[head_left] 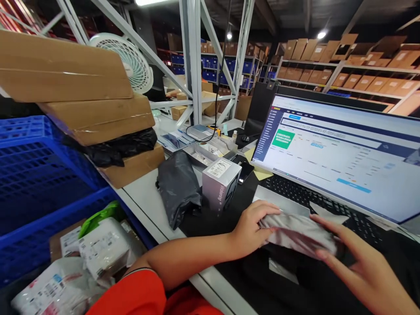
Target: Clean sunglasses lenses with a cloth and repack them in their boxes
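Observation:
My left hand grips the left end of a grey plastic mailer bag that lies on the black mat in front of the keyboard. On the bag's right end my right hand rests with its fingers stretched out flat. A small grey carton stands just left of the hands. Beside the carton lies a dark grey mailer bag. The computer monitor shows a white page with a green panel.
A blue crate at the left holds white and green parcels. Brown cartons are stacked above it, with a white fan behind. A phone and a small tray lie past the carton. Shelves of boxes fill the background.

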Demonstrator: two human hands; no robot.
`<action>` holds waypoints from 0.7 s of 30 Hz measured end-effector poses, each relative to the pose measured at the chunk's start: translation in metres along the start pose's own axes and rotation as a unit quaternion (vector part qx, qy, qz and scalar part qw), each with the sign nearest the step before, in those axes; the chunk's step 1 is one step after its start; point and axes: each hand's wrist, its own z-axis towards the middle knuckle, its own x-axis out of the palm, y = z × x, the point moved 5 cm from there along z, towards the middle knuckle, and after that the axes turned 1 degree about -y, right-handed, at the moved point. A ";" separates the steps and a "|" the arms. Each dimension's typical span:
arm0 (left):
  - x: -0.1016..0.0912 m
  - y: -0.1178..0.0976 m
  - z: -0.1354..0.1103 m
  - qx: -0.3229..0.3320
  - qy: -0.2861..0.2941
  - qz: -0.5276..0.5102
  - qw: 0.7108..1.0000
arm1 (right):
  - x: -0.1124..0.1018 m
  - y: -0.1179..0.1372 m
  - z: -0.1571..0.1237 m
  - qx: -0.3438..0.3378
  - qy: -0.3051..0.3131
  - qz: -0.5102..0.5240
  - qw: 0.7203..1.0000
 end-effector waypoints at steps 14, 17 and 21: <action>0.008 0.007 -0.003 0.009 0.063 0.122 0.990 | -0.007 0.027 0.002 0.035 -0.242 0.125 0.962; 0.004 -0.001 0.002 0.045 0.066 0.143 0.986 | -0.015 0.054 0.000 -0.050 -0.232 0.054 0.970; -0.003 -0.012 0.010 0.106 0.067 0.159 0.979 | -0.018 0.068 -0.007 -0.099 -0.229 0.023 0.968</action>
